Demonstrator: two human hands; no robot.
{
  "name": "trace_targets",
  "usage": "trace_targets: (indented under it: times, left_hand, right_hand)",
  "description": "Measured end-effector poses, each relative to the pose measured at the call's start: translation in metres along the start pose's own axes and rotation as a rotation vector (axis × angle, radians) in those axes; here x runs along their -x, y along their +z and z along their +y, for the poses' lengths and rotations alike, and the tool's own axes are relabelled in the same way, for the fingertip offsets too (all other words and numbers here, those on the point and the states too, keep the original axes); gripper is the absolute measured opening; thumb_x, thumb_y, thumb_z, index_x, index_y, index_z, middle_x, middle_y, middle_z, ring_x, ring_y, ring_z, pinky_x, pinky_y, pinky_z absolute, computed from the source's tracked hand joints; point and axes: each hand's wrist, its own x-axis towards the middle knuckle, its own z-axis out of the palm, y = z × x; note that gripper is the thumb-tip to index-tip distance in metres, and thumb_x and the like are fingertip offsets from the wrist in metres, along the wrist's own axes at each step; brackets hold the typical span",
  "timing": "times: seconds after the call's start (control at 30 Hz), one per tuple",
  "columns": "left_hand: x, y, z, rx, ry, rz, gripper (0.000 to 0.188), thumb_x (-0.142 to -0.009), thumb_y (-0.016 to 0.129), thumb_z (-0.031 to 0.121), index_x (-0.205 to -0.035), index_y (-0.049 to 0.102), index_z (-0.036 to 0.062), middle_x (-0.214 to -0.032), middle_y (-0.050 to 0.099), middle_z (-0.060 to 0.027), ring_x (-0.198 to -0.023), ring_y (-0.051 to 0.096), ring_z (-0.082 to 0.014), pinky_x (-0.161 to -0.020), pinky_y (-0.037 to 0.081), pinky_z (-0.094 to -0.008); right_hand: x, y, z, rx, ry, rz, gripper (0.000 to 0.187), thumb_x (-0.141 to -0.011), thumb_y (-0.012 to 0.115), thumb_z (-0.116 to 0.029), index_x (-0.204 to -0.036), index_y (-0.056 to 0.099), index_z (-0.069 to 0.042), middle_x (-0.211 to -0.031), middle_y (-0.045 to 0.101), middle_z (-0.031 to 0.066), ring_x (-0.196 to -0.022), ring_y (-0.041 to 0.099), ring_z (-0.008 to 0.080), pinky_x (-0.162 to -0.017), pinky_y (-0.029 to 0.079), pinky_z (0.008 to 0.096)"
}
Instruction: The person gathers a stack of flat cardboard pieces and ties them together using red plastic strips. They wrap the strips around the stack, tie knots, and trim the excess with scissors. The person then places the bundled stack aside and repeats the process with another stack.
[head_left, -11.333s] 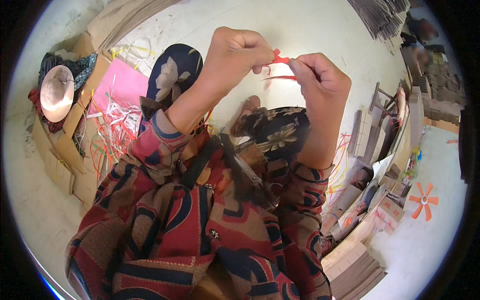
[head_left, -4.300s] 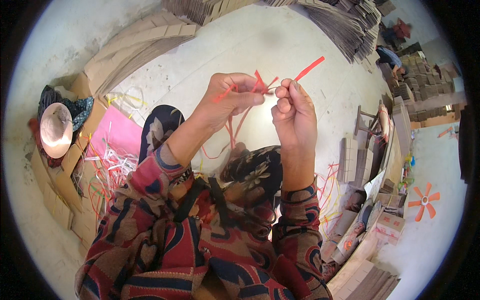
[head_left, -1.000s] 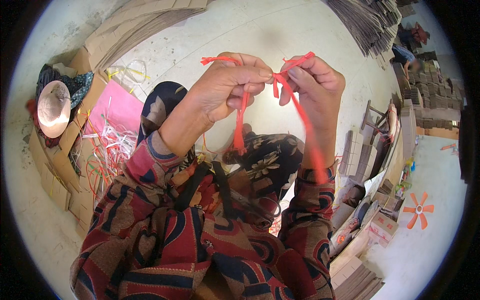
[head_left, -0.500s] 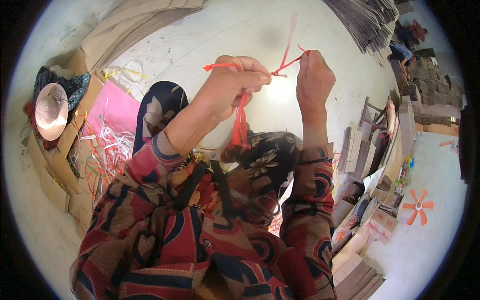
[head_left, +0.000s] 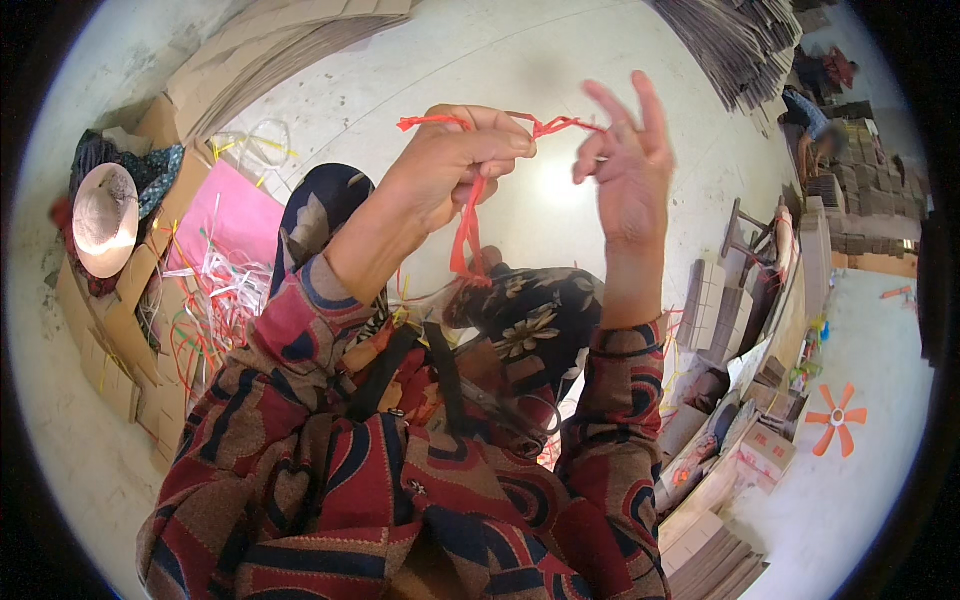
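Note:
Pinched between the thumb and fingers of my left hand [head_left: 470,155] is a red plastic strip [head_left: 466,235]. One end sticks out to the left of the hand, and a longer part hangs toward my knee. On the right side, a twisted, knotted length reaches across to my right hand [head_left: 630,165]. That hand is raised and slightly blurred, its fingers spread apart, with the strip's tip right beside them. Whether the tip touches the fingers is hard to see. Dark scissors [head_left: 515,415] appear to lie in my lap.
A pink sheet [head_left: 225,215] and tangled strips [head_left: 225,300] lie at left by a straw-coloured hat [head_left: 104,220]. Flat cardboard stacks [head_left: 290,60] stand far left and far right [head_left: 735,45]. A wooden stool [head_left: 745,235] and orange fan blades [head_left: 836,419] are at right. Another person [head_left: 803,110] bends far right.
My right hand has opened from a closed grip, its fingers now spread. The strip's upright loose end has come down, and the knotted part now stretches sideways between the hands.

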Motion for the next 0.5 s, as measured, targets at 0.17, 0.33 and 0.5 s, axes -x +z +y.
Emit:
trace_targets:
  times: [0.17, 0.33, 0.5]
  left_hand:
    - [0.001, -0.003, -0.002, 0.001, 0.010, -0.054, 0.010, -0.079, 0.061, 0.003, -0.082, 0.060, -0.0056, -0.056, 0.047, 0.0021, -0.045, 0.036, -0.0011, -0.037, 0.023, -0.0161]
    - [0.000, -0.017, 0.001, -0.175, 0.033, -0.005, 0.010, -0.078, 0.061, 0.003, -0.080, 0.060, -0.0067, -0.056, 0.048, 0.0014, -0.045, 0.038, -0.0015, -0.037, 0.024, -0.0160]
    - [-0.003, -0.019, -0.003, -0.186, 0.126, -0.016, 0.010, -0.078, 0.061, 0.003, -0.080, 0.060, -0.0065, -0.055, 0.047, 0.0019, -0.043, 0.036, -0.0010, -0.036, 0.024, -0.0161]
  right_hand:
    - [0.007, 0.017, 0.016, -0.134, 0.228, -0.199, 0.048, -0.075, 0.063, -0.002, -0.120, 0.048, 0.002, -0.100, 0.060, 0.0182, -0.056, 0.059, 0.0157, -0.045, 0.048, 0.0246]
    - [0.003, 0.001, 0.010, 0.444, 0.069, -0.057, 0.011, -0.072, 0.062, 0.004, -0.083, 0.066, 0.004, -0.065, 0.061, 0.0074, -0.050, 0.055, 0.0104, -0.045, 0.045, 0.0207]
    - [-0.003, -0.053, 0.019, 0.293, 0.128, 0.275, 0.012, -0.078, 0.055, 0.005, -0.084, 0.064, 0.007, -0.066, 0.060, 0.0071, -0.049, 0.054, 0.0097, -0.046, 0.048, 0.0222]
